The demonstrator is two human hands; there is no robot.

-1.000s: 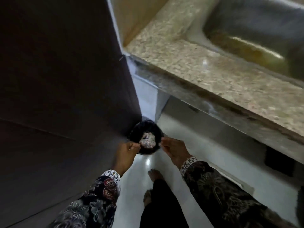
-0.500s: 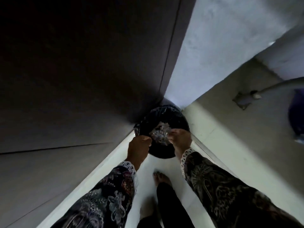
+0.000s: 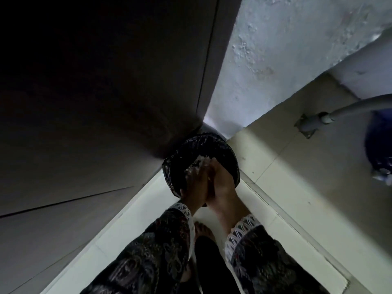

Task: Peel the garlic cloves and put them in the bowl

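Both hands are held together over a bin lined with a black bag (image 3: 222, 151) that stands on the floor in a dark corner. A pale, papery clump of what may be garlic skins (image 3: 198, 166) is seen at the fingertips, above the bin's opening. The left hand (image 3: 194, 187) and right hand (image 3: 222, 187) are pressed side by side; whether the fingers are closed on the clump cannot be told.

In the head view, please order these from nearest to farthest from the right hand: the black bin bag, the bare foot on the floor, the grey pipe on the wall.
From the right hand:
1. Black bin bag: directly under the hand, in the corner.
2. Bare foot: just below the wrists, on the white floor.
3. Grey pipe: far right, fixed on the wall.
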